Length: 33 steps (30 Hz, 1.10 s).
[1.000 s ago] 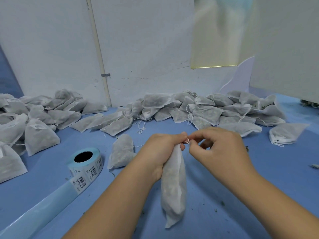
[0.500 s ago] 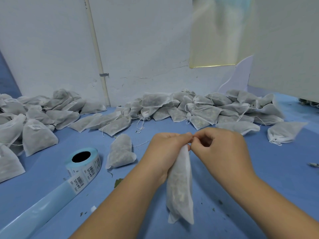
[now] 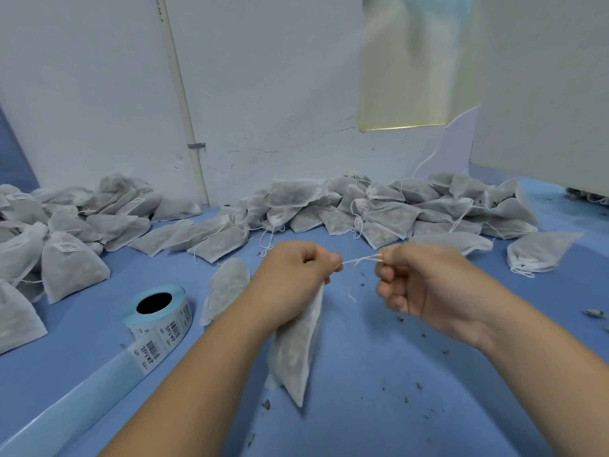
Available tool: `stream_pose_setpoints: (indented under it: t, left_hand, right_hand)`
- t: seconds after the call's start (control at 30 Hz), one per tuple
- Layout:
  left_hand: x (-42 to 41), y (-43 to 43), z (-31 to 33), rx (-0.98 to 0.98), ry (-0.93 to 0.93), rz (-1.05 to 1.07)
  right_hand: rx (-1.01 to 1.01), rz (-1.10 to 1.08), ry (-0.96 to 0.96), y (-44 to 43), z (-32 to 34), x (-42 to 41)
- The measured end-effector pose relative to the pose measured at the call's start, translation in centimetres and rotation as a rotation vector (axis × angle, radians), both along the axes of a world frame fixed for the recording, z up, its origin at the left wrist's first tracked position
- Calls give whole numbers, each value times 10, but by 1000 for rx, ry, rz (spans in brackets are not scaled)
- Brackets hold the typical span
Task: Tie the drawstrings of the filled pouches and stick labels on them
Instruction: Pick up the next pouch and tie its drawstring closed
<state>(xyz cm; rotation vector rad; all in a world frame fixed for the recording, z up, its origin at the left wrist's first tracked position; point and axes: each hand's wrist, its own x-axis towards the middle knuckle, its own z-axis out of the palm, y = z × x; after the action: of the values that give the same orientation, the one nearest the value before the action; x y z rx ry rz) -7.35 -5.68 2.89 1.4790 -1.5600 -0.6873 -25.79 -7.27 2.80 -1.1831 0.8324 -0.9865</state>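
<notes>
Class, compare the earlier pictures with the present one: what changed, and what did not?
The right hand moved right, pulling the drawstring out between the hands. The left hand still grips the hanging pouch at its neck. The label roll stayed put.

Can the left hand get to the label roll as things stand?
Probably not yet: the left hand grips the pouch. The path looks free; the label roll sits close by, only a loose pouch between.

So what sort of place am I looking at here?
Probably a small hand-packing workshop: heaps of filled pouches against the wall, a roll of barcode labels on the blue table, a drawstring held taut.
</notes>
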Motion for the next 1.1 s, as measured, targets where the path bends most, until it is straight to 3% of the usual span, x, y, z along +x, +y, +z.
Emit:
stream_pose_setpoints:
  t: [0.1, 0.37, 0.57, 0.73, 0.97, 1.1]
  left_hand:
    - [-4, 1, -4, -14, 4, -68]
    - [-1, 4, 5, -166, 56, -84]
    - [9, 3, 9, -364, -71, -16]
    - [3, 2, 3, -438, -276, -82]
    - [13, -3, -4, -393, -359, -73]
    - [11, -3, -7, -227, -290, -73]
  right_hand:
    - [-16, 178, -169, 4, -1, 7]
    - [93, 406, -633, 8, -3, 10]
    - [122, 566, -459, 8, -2, 5]
    - [191, 513, -417, 5, 4, -1]
    - [246, 363, -98, 4, 1, -1]
    - [264, 207, -198, 0, 6, -5]
